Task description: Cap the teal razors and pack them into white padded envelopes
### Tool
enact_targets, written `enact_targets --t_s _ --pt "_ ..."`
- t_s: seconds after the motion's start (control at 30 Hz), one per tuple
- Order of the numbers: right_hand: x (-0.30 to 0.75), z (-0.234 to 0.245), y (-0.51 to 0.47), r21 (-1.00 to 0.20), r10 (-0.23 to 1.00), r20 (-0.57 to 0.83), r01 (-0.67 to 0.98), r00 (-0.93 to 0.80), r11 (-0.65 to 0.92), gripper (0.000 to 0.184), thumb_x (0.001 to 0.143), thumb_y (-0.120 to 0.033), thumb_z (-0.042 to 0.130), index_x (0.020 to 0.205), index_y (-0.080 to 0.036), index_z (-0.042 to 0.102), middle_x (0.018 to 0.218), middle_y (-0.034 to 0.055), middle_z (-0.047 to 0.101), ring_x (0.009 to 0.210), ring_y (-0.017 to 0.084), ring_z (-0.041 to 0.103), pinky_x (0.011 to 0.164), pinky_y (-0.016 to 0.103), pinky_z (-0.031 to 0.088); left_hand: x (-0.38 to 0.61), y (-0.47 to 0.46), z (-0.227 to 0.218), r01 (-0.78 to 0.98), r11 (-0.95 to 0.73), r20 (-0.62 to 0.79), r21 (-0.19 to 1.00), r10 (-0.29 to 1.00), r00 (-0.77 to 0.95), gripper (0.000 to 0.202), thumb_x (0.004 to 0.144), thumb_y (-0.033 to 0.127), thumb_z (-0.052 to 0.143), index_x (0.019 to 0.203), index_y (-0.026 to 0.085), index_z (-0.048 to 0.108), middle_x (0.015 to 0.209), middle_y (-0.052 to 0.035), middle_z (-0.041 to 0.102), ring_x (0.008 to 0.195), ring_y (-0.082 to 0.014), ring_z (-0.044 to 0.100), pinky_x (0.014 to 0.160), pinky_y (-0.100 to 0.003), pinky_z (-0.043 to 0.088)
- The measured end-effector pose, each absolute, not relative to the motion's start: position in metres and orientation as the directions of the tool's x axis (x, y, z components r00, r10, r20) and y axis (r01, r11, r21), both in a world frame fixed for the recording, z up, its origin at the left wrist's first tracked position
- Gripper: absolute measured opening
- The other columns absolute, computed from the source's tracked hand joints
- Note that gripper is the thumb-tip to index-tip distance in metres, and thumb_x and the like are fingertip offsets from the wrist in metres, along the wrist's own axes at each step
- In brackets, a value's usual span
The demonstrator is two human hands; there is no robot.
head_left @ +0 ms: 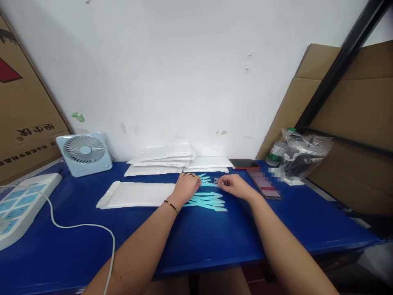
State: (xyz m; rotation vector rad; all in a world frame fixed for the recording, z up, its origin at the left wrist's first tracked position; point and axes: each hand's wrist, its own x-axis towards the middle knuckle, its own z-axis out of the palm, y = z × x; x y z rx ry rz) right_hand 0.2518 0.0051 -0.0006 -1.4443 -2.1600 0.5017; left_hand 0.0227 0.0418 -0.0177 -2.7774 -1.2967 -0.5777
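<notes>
Several slim turquoise eyebrow razors (208, 200) with paler ends lie loosely crossed on the blue table, just in front of my hands. My left hand (188, 186) is closed around a second small bunch of razors (204, 179), whose ends stick out to the right of its fingers. Its palm rests beside the right end of a white padded mailer (141, 194), hiding part of it. With thumb and fingers pinched together, my right hand (233, 185) holds the pale end of a razor at the right side of that bunch.
White padded mailers (166, 153) are stacked against the wall. A dark phone (245, 164) and a lit phone (262, 183) lie right, near a bottle (276, 152) and a clear plastic bag (305, 157). Left are a fan (85, 153), a power strip (26, 205) and a cable (82, 225).
</notes>
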Motion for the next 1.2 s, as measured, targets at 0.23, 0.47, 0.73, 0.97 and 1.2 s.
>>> enact_targets --t_s 0.23,0.47,0.73,0.97,1.2 --pt "0.245 0.000 0.000 -0.644 0.911 0.140 0.663 -0.388 0.382 0.017 0.076 -0.026 0.055 0.081 -0.015 0.068 0.061 0.0008 0.061 0.054 0.012 0.051 0.053 0.022 0.038 0.024 0.029 -0.007 0.676 -0.723 0.316 0.145 0.681 0.660 0.027 0.091 0.027 0.041 0.079 0.019 0.064 0.082 -0.0021 0.066 0.081 -0.0174 0.057 0.076 -0.031 0.034" --pt "0.261 -0.002 0.007 -0.549 0.932 0.224 0.753 -0.285 0.362 0.018 0.076 -0.021 0.054 0.085 -0.018 0.070 0.077 0.0038 0.066 0.064 0.014 0.056 0.060 0.024 0.041 0.020 0.034 -0.014 0.706 -0.679 0.313 0.204 0.728 0.610 0.023 0.090 0.031 0.043 0.091 0.025 0.065 0.094 -0.0012 0.065 0.092 -0.0186 0.056 0.080 -0.032 0.035" --pt "0.261 -0.012 0.015 -0.342 0.924 0.213 0.861 -0.318 0.375 0.010 0.075 -0.017 0.057 0.076 -0.018 0.067 0.082 0.0048 0.063 0.069 0.015 0.057 0.064 0.024 0.040 0.018 0.045 -0.021 0.800 -0.547 0.262 0.247 0.833 0.488 0.014 0.084 0.027 0.052 0.085 0.024 0.066 0.098 -0.0028 0.062 0.100 -0.0203 0.053 0.083 -0.032 0.037" --pt "0.258 -0.006 0.011 -0.395 0.927 0.205 0.840 -0.314 0.372 0.012 0.080 -0.019 0.055 0.074 -0.017 0.066 0.079 0.0037 0.062 0.069 0.014 0.056 0.064 0.023 0.039 0.019 0.042 -0.017 0.824 -0.503 0.237 0.260 0.861 0.451 0.012 0.082 0.030 0.056 0.081 0.022 0.066 0.092 -0.0031 0.063 0.098 -0.0204 0.054 0.082 -0.032 0.037" --pt "0.250 -0.006 0.010 -0.429 0.927 0.217 0.823 -0.306 0.372 0.012 0.079 -0.019 0.055 0.073 -0.017 0.066 0.080 0.0044 0.063 0.069 0.014 0.056 0.063 0.024 0.040 0.019 0.044 -0.019 0.811 -0.524 0.262 0.260 0.847 0.463 0.012 0.081 0.029 0.056 0.078 0.022 0.067 0.089 -0.0032 0.063 0.096 -0.0209 0.054 0.080 -0.034 0.037"
